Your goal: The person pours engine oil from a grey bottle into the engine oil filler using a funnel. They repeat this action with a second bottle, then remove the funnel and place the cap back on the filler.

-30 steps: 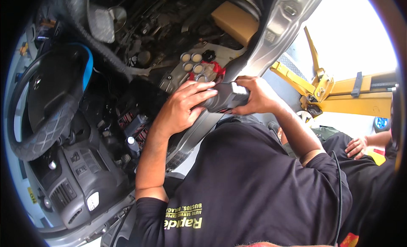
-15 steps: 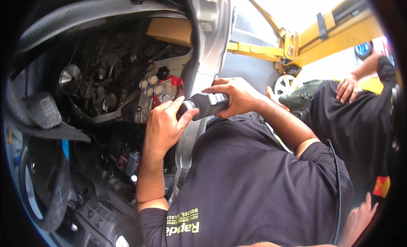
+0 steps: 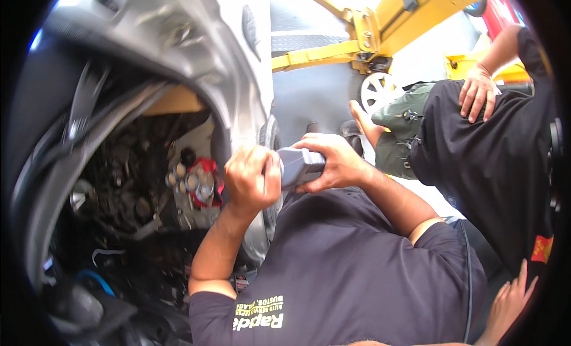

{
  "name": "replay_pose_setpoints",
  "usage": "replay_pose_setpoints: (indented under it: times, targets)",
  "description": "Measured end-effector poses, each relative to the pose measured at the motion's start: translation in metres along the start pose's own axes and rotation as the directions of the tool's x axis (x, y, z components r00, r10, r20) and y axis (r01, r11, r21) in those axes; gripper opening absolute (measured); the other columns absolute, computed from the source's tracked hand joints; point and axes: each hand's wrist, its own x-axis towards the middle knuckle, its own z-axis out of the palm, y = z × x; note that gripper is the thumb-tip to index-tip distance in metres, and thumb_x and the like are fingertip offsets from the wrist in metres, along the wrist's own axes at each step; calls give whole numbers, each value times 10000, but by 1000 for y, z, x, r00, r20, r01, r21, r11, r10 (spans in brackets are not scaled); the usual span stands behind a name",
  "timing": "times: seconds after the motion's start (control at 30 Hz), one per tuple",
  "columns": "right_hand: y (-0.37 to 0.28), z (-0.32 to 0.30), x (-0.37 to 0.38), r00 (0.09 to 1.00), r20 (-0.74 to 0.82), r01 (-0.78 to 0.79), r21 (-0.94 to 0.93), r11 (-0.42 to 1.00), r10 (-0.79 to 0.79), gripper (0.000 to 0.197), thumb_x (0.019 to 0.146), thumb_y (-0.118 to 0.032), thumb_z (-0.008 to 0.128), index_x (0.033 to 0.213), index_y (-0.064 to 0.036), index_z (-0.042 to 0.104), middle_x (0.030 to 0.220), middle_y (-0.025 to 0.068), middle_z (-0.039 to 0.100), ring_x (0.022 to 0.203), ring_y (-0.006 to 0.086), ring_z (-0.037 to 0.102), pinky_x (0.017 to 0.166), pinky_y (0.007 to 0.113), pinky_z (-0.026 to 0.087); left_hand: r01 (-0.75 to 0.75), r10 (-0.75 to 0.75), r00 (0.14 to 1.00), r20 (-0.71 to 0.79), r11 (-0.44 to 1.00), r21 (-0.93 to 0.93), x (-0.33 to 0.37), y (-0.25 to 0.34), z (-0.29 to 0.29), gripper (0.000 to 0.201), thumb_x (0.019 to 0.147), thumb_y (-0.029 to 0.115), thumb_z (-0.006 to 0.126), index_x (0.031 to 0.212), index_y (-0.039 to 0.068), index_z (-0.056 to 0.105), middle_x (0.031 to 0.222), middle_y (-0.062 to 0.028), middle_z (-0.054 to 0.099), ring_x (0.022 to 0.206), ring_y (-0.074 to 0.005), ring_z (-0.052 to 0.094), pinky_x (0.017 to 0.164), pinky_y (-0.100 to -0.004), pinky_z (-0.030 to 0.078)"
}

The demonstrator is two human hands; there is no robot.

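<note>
My left hand is closed in a fist round the capped end of a dark grey plastic bottle. The cap itself is hidden behind its fingers. Across from it, my right hand grips the bottle's body, thumb on one side and fingers on the other. The bottle lies roughly sideways in front of my torso, beside the silver vehicle body.
To the left, the vehicle's opening shows dark machinery, several round pale-topped containers, a red cloth and a cardboard box. A yellow lift arm and white wheel are beyond. A co-worker's hand is at right.
My view has swung, so the vehicle's opening lies lower and further left. My left hand has gone from fingers spread along the bottle's capped end to a fist round it.
</note>
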Motion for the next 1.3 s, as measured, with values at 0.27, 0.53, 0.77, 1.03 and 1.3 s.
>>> replay_pose_setpoints:
  times: [0.27,0.53,0.77,1.03,1.3]
  targets:
    - [120,-62,85,776,629,-449,507,735,40,614,628,-253,1033,1123,-18,757,996,34,796,884,107,711,820,311,582,-421,452,854,259,892,-167,93,-63,46,203,770,187,669,881,19,697,766,-116,675,620,-287,656,565,-411,546]
    - [202,-101,111,898,426,-376,606,702,112,641,623,-253,1003,1172,-34,756,1021,93,803,904,168,757,847,345,603,-107,132,965,228,987,-116,151,-124,125,221,828,235,720,803,24,660,642,-93,581,521,-310,590,512,-424,502]
    - [325,-78,119,872,346,-488,558,671,346,496,815,-304,944,1192,-45,752,1044,70,807,999,144,729,921,361,577,112,-231,854,467,957,268,157,-183,159,774,917,303,767,1518,-37,418,1453,-284,529,1285,-463,560,1065,-551,460]
    - [555,-52,201,642,-499,-588,165,792,581,624,843,-161,822,1371,-42,511,1208,177,700,1164,381,689,1009,441,552,662,-569,459,683,731,164,38,-174,180,570,930,220,801,1381,-42,570,1455,-264,527,1341,-450,553,1138,-495,469]
    - [720,23,303,661,-621,-561,-34,827,422,815,835,-113,837,1530,-84,412,1421,193,539,1390,375,515,1184,464,451,878,-798,-16,603,277,390,-46,-170,163,410,952,164,778,1295,-17,646,1272,-179,672,1157,-324,692,990,-416,566]
